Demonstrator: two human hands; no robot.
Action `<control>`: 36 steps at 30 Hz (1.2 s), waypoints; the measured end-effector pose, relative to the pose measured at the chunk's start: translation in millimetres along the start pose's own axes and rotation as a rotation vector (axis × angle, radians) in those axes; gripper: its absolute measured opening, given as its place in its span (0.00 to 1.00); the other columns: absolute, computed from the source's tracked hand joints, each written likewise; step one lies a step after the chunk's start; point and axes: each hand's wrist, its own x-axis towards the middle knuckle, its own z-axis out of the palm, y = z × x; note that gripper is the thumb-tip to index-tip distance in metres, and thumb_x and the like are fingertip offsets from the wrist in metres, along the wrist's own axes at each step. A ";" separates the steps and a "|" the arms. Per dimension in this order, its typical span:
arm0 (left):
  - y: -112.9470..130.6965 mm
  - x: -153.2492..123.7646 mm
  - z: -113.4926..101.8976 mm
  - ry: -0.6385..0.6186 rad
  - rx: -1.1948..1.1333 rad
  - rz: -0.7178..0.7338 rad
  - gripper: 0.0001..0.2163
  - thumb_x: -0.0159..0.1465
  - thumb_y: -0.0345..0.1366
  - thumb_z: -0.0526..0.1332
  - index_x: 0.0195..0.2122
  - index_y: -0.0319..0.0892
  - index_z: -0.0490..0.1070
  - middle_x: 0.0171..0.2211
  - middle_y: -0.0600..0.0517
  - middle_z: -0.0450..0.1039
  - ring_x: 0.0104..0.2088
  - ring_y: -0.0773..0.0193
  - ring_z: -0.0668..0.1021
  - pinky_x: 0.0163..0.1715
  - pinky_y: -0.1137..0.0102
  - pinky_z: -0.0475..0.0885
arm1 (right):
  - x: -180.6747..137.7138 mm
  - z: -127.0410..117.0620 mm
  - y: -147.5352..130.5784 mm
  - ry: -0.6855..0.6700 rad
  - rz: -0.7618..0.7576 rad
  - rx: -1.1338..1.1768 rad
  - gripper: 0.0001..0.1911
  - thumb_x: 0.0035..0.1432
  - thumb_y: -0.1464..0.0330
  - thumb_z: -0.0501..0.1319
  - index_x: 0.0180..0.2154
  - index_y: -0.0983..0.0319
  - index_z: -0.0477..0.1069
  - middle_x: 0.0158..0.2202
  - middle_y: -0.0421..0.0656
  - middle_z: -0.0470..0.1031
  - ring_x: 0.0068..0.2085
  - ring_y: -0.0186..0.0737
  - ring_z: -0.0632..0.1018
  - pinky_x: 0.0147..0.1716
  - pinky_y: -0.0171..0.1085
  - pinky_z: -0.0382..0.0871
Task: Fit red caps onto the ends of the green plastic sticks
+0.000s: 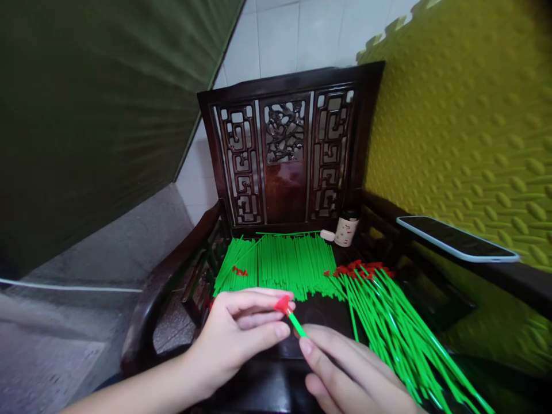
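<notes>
My left hand point(239, 333) pinches a small red tip point(283, 304) at the end of a green stick point(297, 326). My right hand point(345, 368) grips the same stick lower down, fingers closed around it. Both hands hover over the dark wooden chair seat point(321, 313). Behind them lies a flat pile of plain green sticks point(280, 261), with a few loose red pieces point(240, 271) on it. To the right lies a fanned pile of green sticks with red tips point(388, 322).
The carved chair back point(287, 155) rises behind the piles. A small white bottle point(346, 229) and its cap point(327, 235) stand at the seat's back right. A phone point(457, 238) rests on the right armrest. A yellow foam mat point(466, 126) lines the right wall.
</notes>
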 end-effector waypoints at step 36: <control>-2.8 -0.3 -4.9 0.045 0.079 0.054 0.08 0.56 0.29 0.64 0.35 0.48 0.79 0.41 0.50 0.79 0.45 0.60 0.78 0.47 0.66 0.73 | 11.7 19.1 3.7 0.014 -0.059 0.034 0.07 0.60 0.77 0.55 0.32 0.68 0.72 0.27 0.50 0.76 0.32 0.42 0.79 0.33 0.36 0.79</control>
